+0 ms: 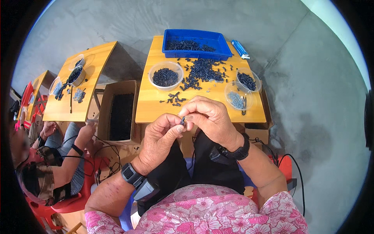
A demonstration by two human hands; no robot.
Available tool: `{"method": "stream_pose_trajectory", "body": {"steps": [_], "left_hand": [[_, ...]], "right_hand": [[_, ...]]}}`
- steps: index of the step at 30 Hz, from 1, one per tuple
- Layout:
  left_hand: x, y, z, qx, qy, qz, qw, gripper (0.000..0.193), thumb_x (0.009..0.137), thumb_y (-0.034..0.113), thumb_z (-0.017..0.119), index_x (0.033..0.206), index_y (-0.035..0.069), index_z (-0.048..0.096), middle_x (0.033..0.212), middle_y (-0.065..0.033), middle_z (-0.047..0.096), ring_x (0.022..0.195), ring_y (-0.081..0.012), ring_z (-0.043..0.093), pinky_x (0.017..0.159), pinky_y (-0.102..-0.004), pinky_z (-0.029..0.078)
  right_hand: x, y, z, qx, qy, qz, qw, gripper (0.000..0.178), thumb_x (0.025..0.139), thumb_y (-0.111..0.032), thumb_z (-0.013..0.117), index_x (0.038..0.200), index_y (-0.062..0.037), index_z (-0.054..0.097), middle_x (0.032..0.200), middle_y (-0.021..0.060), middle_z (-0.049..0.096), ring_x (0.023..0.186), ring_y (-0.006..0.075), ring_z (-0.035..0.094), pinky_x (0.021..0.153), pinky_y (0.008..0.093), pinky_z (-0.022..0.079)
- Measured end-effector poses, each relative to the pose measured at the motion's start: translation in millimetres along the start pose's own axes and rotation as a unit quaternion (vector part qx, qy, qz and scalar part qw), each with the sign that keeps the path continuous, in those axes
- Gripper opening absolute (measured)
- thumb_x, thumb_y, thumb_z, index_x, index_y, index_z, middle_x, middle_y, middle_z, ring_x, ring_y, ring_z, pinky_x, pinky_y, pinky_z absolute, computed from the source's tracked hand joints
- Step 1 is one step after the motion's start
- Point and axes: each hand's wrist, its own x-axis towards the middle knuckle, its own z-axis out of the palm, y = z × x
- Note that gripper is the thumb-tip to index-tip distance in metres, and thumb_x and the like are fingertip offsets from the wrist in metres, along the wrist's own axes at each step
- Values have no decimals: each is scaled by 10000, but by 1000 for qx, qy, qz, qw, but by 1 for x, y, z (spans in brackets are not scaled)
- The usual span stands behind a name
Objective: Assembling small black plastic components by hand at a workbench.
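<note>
My left hand [161, 134] and my right hand [210, 117] meet in front of the table's near edge, above my lap. Between the fingertips of my left hand is a small black plastic part [182, 121]. My right thumb and forefinger pinch at its upper end; whether they hold a second tiny piece is hidden. Just beyond my hands lies a loose group of similar black parts [174, 99]. To the right stands a clear round tub [227, 86] with small grey pieces [236, 100] and a dark slim tool-like object [244, 103].
The yellow table [146, 111] also bears a blue tray [218, 37], a tub of black parts [150, 77], another tub [257, 74], a black heap [204, 70] and a blue-white box [240, 49]. A cardboard box [105, 105] stands left. Someone sits working at the left table [54, 113].
</note>
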Motion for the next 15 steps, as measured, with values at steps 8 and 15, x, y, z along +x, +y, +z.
{"method": "stream_pose_trajectory", "body": {"steps": [8, 15], "left_hand": [[2, -2, -4, 9, -3, 8, 1000, 82, 930, 53, 580, 1008, 31, 587, 928, -18, 659, 802, -46, 559, 722, -208, 472], [3, -2, -2, 14, 5, 9, 1000, 67, 932, 33, 564, 996, 21, 579, 899, -16, 660, 842, -41, 580, 712, -186, 455]], "right_hand": [[1, 1, 0, -35, -9, -25, 999, 118, 850, 56, 560, 899, -3, 649, 813, 57, 590, 639, 106, 622, 594, 222, 491], [0, 1, 3, -75, -4, -46, 996, 134, 843, 58, 551, 891, -21, 647, 817, 65, 583, 652, 135, 631, 598, 247, 507]]}}
